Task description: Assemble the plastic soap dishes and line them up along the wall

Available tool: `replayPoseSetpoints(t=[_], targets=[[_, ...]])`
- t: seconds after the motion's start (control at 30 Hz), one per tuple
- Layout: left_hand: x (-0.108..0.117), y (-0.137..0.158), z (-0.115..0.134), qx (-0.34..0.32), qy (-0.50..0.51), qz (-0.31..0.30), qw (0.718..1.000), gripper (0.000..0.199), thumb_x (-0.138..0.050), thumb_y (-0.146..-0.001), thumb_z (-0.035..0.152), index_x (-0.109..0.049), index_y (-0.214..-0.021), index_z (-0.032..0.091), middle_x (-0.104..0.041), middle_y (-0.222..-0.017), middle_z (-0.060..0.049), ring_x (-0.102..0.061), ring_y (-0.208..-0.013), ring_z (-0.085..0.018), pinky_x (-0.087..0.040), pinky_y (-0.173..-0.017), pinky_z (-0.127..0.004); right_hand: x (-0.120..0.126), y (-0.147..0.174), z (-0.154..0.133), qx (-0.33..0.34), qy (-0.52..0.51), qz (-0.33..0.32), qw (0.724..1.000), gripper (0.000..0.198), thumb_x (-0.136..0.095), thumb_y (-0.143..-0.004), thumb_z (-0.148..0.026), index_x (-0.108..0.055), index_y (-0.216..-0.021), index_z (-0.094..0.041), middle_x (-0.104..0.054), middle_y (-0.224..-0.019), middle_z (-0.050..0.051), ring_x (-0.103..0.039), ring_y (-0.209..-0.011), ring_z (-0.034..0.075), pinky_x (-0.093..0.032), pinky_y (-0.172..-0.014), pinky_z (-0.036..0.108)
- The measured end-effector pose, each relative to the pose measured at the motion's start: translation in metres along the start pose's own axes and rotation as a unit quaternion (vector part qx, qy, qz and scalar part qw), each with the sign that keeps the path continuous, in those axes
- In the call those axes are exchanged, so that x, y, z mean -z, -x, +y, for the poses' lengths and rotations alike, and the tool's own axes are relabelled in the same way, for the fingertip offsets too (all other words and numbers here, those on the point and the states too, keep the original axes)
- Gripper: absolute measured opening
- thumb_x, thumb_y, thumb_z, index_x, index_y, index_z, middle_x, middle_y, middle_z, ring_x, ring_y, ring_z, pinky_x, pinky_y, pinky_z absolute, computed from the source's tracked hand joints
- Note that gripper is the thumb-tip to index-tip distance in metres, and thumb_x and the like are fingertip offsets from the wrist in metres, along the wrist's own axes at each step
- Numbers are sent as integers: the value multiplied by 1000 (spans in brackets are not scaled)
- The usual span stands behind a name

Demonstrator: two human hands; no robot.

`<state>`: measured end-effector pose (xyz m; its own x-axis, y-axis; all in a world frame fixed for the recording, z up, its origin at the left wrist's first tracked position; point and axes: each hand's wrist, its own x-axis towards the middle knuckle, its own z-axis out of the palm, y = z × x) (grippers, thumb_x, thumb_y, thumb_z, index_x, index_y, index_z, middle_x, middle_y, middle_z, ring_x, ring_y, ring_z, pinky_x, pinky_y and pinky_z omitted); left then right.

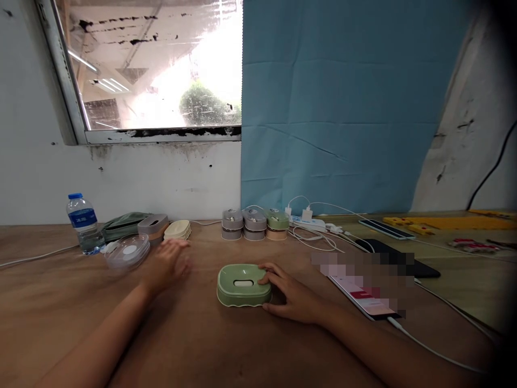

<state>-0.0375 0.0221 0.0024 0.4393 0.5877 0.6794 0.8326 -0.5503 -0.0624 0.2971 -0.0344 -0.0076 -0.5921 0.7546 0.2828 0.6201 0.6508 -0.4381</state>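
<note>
A green oval plastic box (244,293) with a slot in its top sits on the brown tabletop in front of me. My right hand (288,293) grips its right end, fingers on the top and thumb low at the front. White shows through the slot. My left hand (167,267) is farther left, slightly blurred, with its fingers stretched out and no object visible in it. Just beyond its fingertips lies a stack of cream oval pieces (177,230). Clear plastic lids or containers (128,251) lie to the left of that hand.
Several two-tone boxes (254,223) stand stacked by the wall. At the left are a water bottle (84,225), a green pouch (121,225) and a grey-brown box (153,229). A power strip (309,222) with cables and a charging phone (363,296) lie to the right.
</note>
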Motion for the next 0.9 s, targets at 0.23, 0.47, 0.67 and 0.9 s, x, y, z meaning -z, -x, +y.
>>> replayPoseSetpoints(t=[0.23, 0.47, 0.67, 0.9], targets=[[9, 24, -73, 276, -237, 14, 931, 30, -42, -67, 20, -53, -94, 12, -61, -92, -14, -51, -95, -29, -29, -86, -41, 0, -1, 1, -3, -1, -3, 1000, 37, -59, -69, -33, -49, -101, -20, -33, -124, 8, -41, -112, 22, -36, -92, 32], [10, 31, -86, 425, -154, -36, 891, 29, -44, -69, 33, -46, -93, 16, -63, -80, -8, -52, -91, -30, -27, -81, -42, 0, 0, 0, -8, 1, -1, 1000, 36, -59, -69, -32, -49, -101, -20, -33, -124, 9, -41, -111, 22, -37, -91, 32], [7, 33, -87, 432, -96, 44, 896, 27, -49, -66, 30, -41, -89, 18, -61, -72, -2, -56, -85, -27, -28, -78, -40, 0, -1, -1, -3, -5, 4, 1000, 34, -60, -68, -30, -49, -99, -20, -34, -123, 9, -40, -112, 23, -36, -92, 34], [7, 31, -84, 440, -50, 93, 892, 35, -51, -65, 28, -39, -96, 15, -61, -76, -4, -57, -76, -23, -33, -73, -35, -2, 0, 2, 3, -2, 8, 1000, 35, -60, -69, -29, -49, -100, -21, -33, -123, 8, -41, -111, 22, -36, -91, 33]])
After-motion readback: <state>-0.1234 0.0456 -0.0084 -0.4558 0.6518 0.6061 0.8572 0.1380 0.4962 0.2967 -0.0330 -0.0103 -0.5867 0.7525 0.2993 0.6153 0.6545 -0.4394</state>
